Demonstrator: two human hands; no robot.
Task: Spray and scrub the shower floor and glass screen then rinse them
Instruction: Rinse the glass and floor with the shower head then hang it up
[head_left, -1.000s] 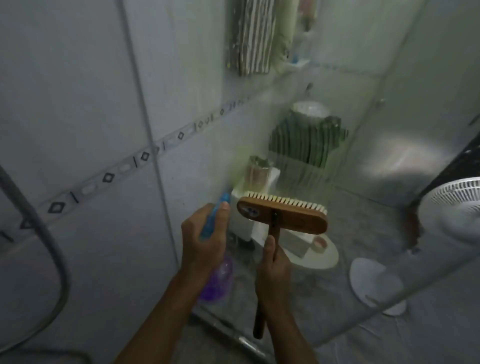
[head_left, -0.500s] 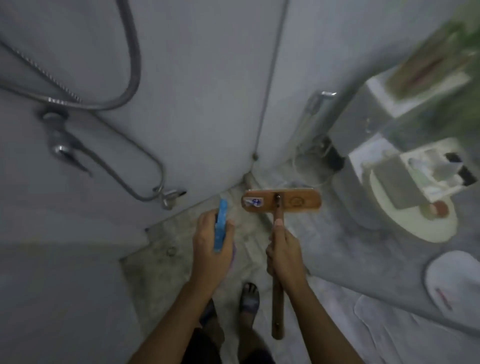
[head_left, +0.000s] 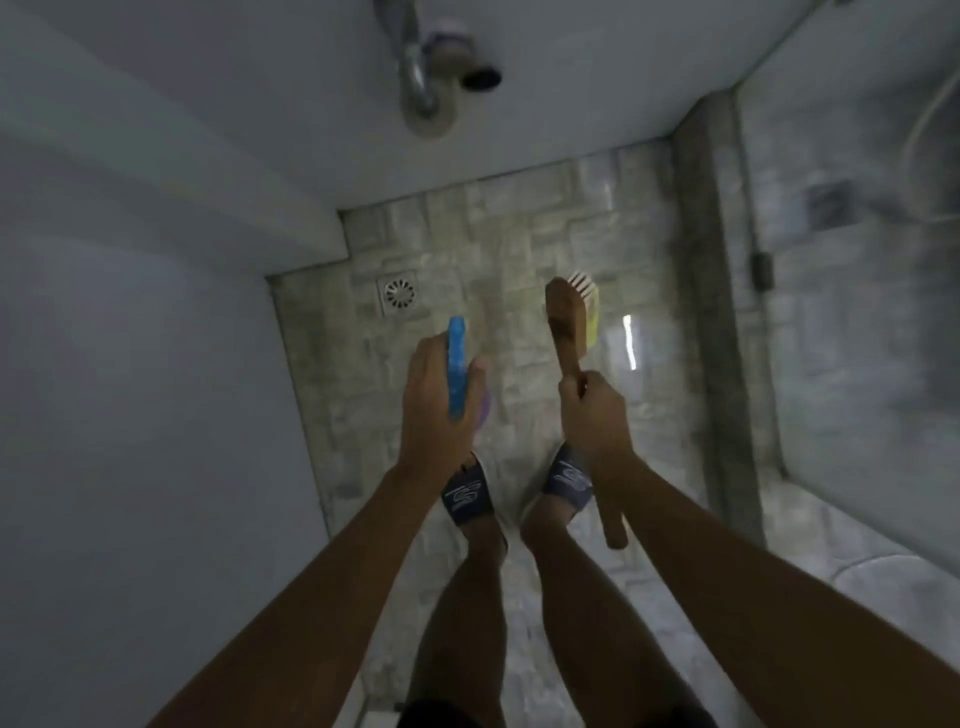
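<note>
Head's tipped down onto the shower floor (head_left: 493, 234). Your left hand (head_left: 434, 400) grips the spray bottle (head_left: 457, 358), nozzle pointing ahead over it; right hand (head_left: 595, 415) wraps the brush (head_left: 569, 325) handle, bristles seemingly rightward.

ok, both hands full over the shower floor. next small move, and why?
Probably squeeze the spray bottle in the left hand to wet the shower floor. Its blue head points down at the tiles near the drain, and the brush in the right hand looks raised off the floor. Spraying comes before scrubbing.
</note>
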